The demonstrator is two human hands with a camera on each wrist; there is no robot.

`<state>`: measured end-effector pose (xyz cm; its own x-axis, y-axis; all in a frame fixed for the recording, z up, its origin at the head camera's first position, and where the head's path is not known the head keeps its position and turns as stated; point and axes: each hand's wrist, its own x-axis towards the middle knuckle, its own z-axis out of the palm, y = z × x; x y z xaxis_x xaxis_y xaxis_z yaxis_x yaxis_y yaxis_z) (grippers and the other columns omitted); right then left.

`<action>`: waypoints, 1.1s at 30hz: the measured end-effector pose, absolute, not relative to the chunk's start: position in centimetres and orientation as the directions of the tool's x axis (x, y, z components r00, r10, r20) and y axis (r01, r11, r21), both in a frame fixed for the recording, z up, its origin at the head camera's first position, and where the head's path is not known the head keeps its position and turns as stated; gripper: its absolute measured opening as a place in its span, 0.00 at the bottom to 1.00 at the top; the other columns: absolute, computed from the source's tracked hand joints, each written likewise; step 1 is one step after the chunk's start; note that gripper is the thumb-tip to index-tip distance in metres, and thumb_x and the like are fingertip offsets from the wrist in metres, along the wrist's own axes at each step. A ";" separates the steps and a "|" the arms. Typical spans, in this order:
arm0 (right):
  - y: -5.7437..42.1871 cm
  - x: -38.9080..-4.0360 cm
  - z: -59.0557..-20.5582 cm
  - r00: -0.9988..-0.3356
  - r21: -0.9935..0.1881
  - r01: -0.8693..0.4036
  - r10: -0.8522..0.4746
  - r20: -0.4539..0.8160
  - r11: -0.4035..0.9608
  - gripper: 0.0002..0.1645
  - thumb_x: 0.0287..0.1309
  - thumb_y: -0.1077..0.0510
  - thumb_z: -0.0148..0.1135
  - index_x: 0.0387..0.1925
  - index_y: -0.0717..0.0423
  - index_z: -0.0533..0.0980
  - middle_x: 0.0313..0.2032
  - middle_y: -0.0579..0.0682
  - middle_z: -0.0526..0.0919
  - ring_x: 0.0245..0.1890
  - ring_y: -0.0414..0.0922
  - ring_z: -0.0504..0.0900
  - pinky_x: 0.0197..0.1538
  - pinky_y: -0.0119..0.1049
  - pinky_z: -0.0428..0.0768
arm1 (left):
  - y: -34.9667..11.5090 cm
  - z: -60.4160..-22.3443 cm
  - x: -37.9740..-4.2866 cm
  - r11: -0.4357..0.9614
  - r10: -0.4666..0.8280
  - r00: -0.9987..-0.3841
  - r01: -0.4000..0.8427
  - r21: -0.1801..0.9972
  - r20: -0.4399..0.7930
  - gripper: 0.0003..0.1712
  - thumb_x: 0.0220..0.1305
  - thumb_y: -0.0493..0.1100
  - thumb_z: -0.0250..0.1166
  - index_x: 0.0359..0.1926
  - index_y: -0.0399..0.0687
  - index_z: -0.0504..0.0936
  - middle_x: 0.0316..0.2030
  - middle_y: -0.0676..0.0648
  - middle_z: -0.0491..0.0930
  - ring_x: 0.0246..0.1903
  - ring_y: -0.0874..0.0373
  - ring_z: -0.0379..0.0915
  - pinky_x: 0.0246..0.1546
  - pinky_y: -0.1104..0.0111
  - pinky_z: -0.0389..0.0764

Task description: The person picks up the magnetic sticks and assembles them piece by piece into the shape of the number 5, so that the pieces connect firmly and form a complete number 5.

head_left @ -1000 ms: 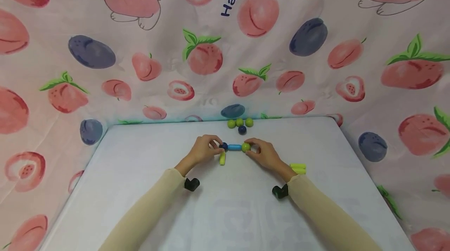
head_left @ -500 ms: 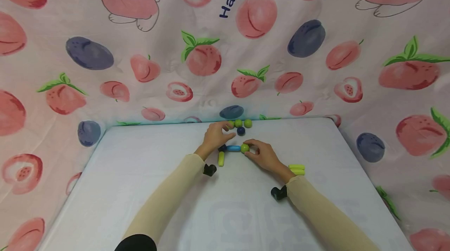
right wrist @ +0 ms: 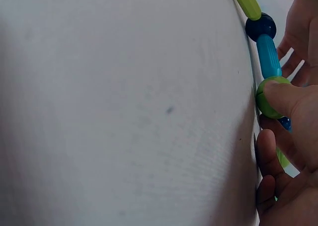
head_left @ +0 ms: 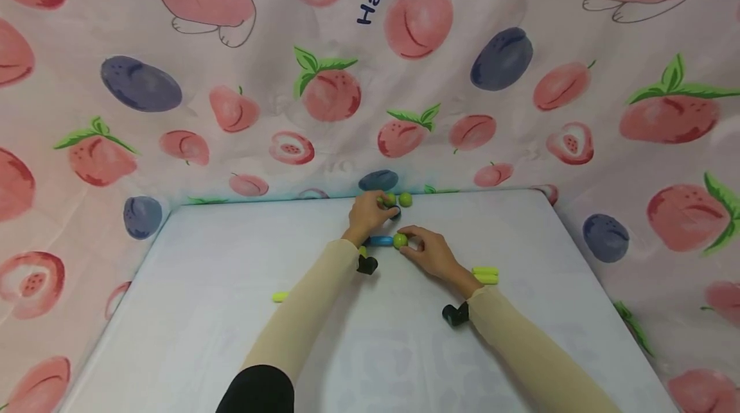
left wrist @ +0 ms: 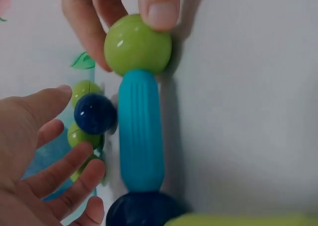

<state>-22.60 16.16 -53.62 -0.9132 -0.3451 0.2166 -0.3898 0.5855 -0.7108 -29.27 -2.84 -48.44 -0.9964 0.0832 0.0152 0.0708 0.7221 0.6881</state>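
Note:
My right hand (head_left: 430, 252) pinches a green ball (left wrist: 138, 44) between thumb and fingers. That ball sits at one end of a blue rod (left wrist: 141, 131). A navy ball (left wrist: 141, 211) joins the rod's other end, with a yellow-green rod (right wrist: 245, 2) running off it. Over at the back, my left hand (head_left: 365, 215) reaches past this chain to a group of loose balls. Its fingers are spread, the thumb close to a loose navy ball (left wrist: 95, 113). Green balls (head_left: 406, 199) lie behind that one, partly hidden by the left hand.
Two yellow-green rods (head_left: 485, 275) lie side by side by the right wrist. Another yellow-green rod (head_left: 280, 297) shows beside the left sleeve. A fruit-print cloth (head_left: 335, 143) hangs behind the white table (head_left: 220, 246).
My left hand has left the joined navy ball and moved back and to the right, to the loose balls. The right hand keeps its hold on the green ball.

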 end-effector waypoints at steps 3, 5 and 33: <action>16.2 -22.6 -53.7 -0.915 -0.709 -0.388 -0.342 0.216 0.589 0.22 0.63 0.57 0.73 0.59 0.51 0.81 0.52 0.51 0.85 0.21 0.37 0.71 0.28 0.32 0.71 | -2.3 -48.7 -29.3 0.731 0.073 -0.997 0.059 0.679 0.008 0.19 0.62 0.54 0.75 0.49 0.49 0.88 0.37 0.49 0.87 0.37 0.54 0.83 0.40 0.57 0.81; 16.2 -22.6 -53.7 -0.913 -0.710 -0.392 -0.342 0.222 0.585 0.23 0.63 0.57 0.73 0.59 0.52 0.81 0.52 0.51 0.85 0.21 0.37 0.71 0.28 0.32 0.71 | -2.1 -48.7 -29.3 0.740 0.075 -0.997 0.063 0.670 0.011 0.20 0.62 0.54 0.75 0.50 0.49 0.87 0.38 0.49 0.88 0.38 0.54 0.83 0.40 0.56 0.82; 16.1 -22.2 -53.3 -0.914 -0.718 -0.393 -0.333 0.234 0.575 0.23 0.61 0.59 0.74 0.57 0.53 0.81 0.49 0.52 0.85 0.21 0.37 0.71 0.27 0.32 0.71 | -1.8 -49.8 -29.8 0.800 0.102 -0.995 0.092 0.593 0.016 0.15 0.62 0.52 0.75 0.47 0.53 0.88 0.39 0.50 0.86 0.42 0.53 0.81 0.44 0.55 0.81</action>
